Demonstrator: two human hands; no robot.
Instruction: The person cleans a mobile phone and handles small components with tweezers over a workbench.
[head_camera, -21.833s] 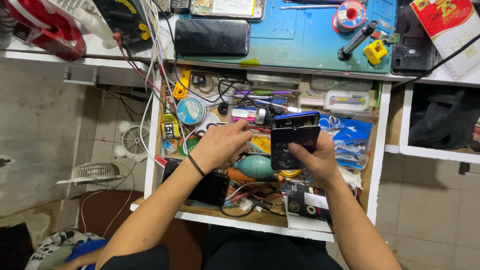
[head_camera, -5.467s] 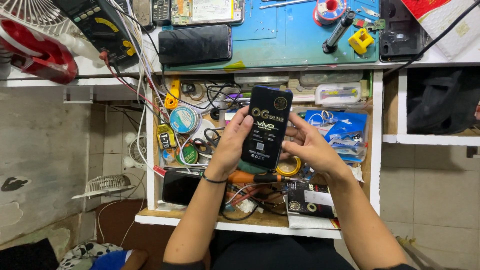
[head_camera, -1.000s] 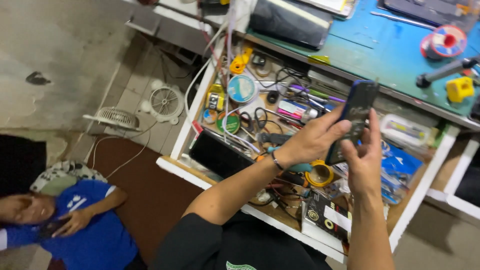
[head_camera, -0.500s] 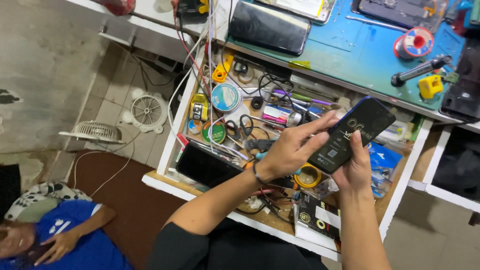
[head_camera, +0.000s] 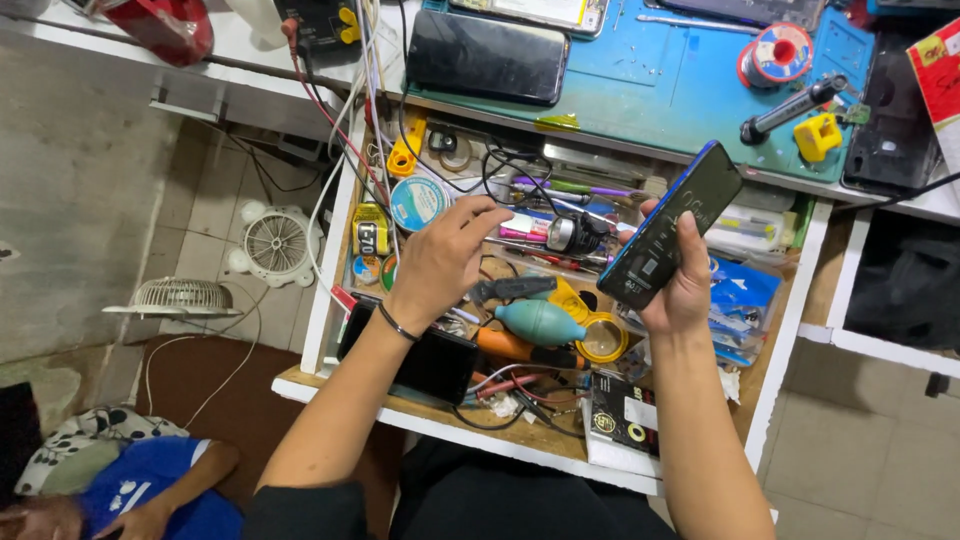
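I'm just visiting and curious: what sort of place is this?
Probably a phone repair bench: the right hand holds a dark phone over an open drawer of small tools, with a solder spool on the blue mat.

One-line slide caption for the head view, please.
Right hand holds a dark blue-edged phone over a cluttered open drawer; left hand reaches in.

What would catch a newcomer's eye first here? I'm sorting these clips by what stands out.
The dark phone held tilted in the right hand above an open drawer crammed with tools and cables draws the eye. The left hand hovers over that clutter, near a teal rubber blower. Above, a second dark phone lies flat on the blue work mat.
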